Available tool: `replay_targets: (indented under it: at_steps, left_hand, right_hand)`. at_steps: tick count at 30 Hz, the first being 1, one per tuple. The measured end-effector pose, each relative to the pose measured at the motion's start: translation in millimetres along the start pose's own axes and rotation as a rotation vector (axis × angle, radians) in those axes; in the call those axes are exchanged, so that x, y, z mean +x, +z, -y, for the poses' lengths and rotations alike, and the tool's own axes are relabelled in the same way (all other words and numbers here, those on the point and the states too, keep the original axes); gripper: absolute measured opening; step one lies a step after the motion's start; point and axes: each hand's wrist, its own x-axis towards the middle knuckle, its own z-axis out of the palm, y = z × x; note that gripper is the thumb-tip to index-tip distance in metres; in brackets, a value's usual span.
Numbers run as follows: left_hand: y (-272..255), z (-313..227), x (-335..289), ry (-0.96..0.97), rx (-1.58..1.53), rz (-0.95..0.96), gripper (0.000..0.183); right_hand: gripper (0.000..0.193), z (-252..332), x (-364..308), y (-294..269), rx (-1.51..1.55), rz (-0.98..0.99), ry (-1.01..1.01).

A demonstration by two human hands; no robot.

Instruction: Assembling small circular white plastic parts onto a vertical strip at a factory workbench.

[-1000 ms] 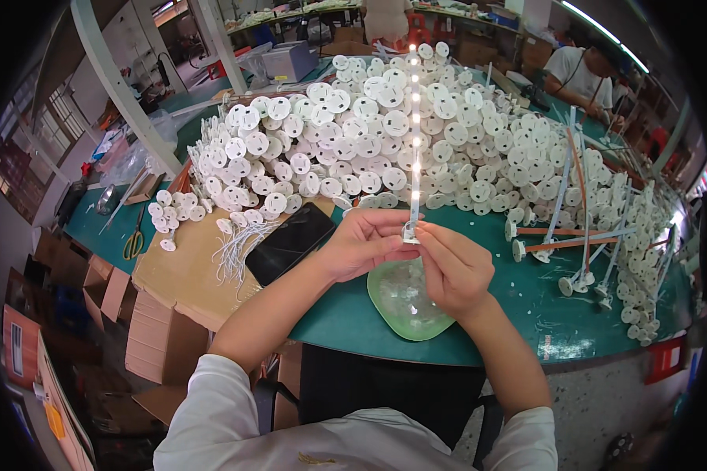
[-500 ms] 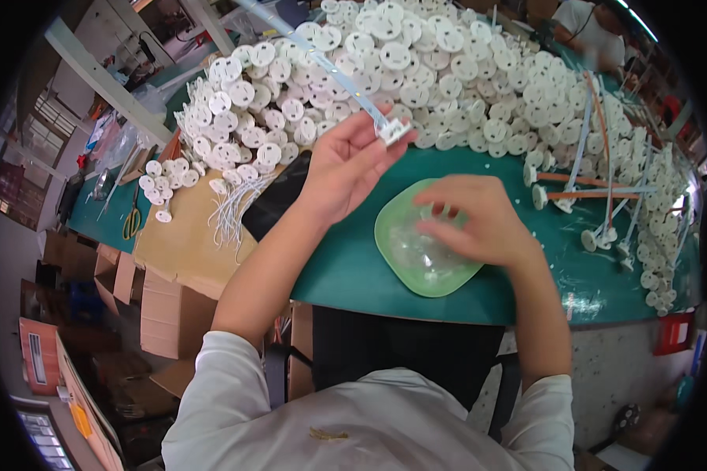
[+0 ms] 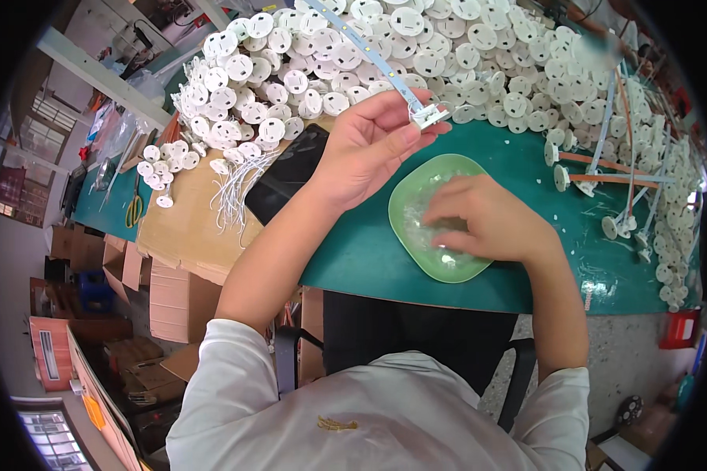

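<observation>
My left hand (image 3: pixel 359 149) is closed around a white plastic end piece (image 3: pixel 430 116), pinching it between thumb and fingers. From that piece a narrow pale LED strip (image 3: pixel 371 56) slants up and left, with small yellow chips along it. My right hand (image 3: pixel 499 220) is over and partly inside a green bowl (image 3: pixel 396 210), its thumb and fingers apart. Small clear or whitish bits, too small to name, lie in the bowl under the fingers. Nothing shows held in the right hand.
A large heap of white round-capped parts (image 3: pixel 483 71) fills the table's far side. LED strips with caps (image 3: pixel 602 153) lie crossed at right. Left of my arm are a black flat device (image 3: pixel 285 177), white wires (image 3: pixel 232 196) and scissors (image 3: pixel 134 209). A person (image 3: pixel 605 16) sits far right.
The view has shifted slightly. My right hand has gone lower into the bowl, with its fingers nearer the contents. The left hand keeps its hold on the white end piece.
</observation>
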Motion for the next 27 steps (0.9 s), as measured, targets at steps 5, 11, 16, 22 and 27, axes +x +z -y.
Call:
replay_targets:
  at_steps: [5,11,16,22,27]
  left_hand:
    - [0.8,-0.9,-0.8,0.006,0.033,0.017,0.041]
    - [1.3,-1.0,-1.5,0.013,0.103,0.057,0.044]
    - [-0.9,0.2,-1.6,0.025,0.098,0.08,0.046]
    - [2.4,-1.8,-2.9,0.022,0.071,0.063,0.044]
    - [2.8,0.2,-2.5,0.032,0.038,0.063,0.042]
  right_hand:
    - [0.013,1.5,-1.1,3.1,-0.02,-0.048,-0.018]
    - [0.016,-3.5,-0.5,-4.2,0.057,0.067,-0.037]
    - [0.007,-0.8,-0.1,-6.2,0.258,-0.078,-0.077]
    - [0.007,9.9,-1.7,-19.1,0.494,-0.205,0.136]
    - [0.007,3.5,-4.0,-20.0,0.597,-0.311,0.221]
